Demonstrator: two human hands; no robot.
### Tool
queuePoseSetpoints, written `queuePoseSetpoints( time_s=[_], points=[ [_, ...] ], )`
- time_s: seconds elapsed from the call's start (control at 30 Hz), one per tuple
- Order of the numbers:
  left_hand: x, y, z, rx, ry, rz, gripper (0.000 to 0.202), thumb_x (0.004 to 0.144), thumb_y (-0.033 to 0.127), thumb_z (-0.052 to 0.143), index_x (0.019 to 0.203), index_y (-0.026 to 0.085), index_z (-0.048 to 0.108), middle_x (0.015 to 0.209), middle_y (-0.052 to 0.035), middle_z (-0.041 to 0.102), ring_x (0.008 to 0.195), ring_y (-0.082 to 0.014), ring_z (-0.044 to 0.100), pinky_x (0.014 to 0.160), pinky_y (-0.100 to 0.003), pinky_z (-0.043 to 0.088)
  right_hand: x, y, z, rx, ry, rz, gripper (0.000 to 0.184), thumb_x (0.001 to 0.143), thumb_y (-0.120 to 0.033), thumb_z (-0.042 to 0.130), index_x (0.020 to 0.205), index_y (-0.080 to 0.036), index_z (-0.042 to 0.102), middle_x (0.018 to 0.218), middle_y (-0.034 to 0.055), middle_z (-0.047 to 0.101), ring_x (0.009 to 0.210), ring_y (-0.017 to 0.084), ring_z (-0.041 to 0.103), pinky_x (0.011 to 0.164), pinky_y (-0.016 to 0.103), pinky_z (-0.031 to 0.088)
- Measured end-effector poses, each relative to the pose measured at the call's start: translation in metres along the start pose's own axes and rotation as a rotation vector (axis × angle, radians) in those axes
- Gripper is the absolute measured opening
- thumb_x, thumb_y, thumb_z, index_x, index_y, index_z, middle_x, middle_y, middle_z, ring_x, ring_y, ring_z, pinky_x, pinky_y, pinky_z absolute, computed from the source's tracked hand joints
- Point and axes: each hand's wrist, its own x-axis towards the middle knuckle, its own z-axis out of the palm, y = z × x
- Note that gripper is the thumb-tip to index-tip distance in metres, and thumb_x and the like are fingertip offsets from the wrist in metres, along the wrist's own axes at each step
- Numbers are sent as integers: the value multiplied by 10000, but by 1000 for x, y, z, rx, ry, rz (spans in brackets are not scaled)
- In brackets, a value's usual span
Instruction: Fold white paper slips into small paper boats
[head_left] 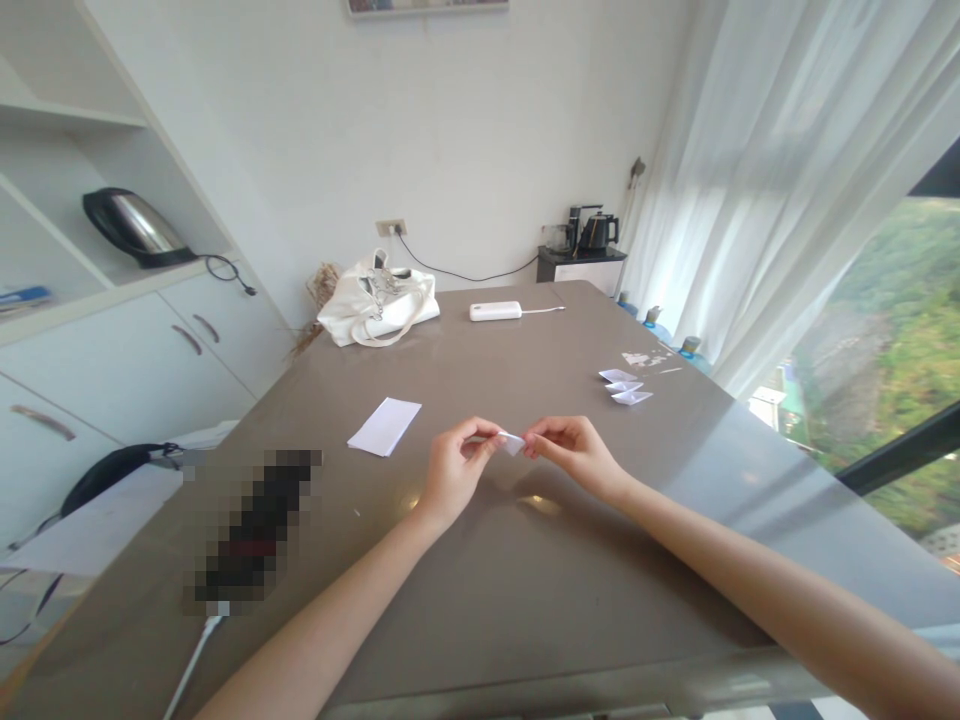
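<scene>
A small folded piece of white paper (513, 443) is held just above the table between my two hands. My left hand (459, 462) pinches its left end between thumb and fingers. On the other side, the fingertips of my right hand (571, 452) grip the right end. Several white sheets of paper (385, 427) lie stacked to the left of my left hand. Beyond my right hand, three folded paper boats (621, 387) sit close together in a row.
A pixelated dark device (259, 530) with a white cable lies at the left. At the far side are a white handbag (382, 305) and a white power bank (495, 311). Paper scraps (643, 358) lie near the right edge of the brown table (517, 600).
</scene>
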Motion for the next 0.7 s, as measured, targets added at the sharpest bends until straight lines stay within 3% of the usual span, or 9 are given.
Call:
queuePoseSetpoints(
  time_s=[0.43,0.7],
  points=[
    [3,-6,-5,49,-94,-45,97,776,218,612,722,145,649,701,-29,674,661,-140,621,646,-217,482,4,-4,-2,79,-196,210,309,687,-417,703,744,-114,702,660,45,694,618,143,629,654,266,491],
    [5,-9,-7,51,-157,-87,116,767,237,621,716,140,656,701,-41,682,665,-149,623,647,-226,466,3,-3,-2,105,-260,200,275,718,-372,680,803,-111,675,692,44,697,647,142,643,681,275,508]
  ],
)
